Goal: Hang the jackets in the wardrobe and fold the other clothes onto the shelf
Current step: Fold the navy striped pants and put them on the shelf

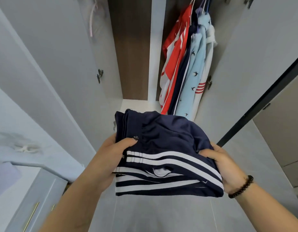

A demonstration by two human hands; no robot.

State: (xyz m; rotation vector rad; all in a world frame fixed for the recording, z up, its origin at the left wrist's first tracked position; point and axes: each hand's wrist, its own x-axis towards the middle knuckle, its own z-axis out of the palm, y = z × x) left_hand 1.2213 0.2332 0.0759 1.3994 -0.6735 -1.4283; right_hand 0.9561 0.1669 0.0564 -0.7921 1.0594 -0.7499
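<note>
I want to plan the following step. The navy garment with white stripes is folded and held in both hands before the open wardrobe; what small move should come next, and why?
Probably carry the folded navy garment forward and set it on the pale shelf inside the wardrobe. The left hand and right hand already grip it folded, the jackets already hang, and that shelf surface shows bare just ahead.
</note>
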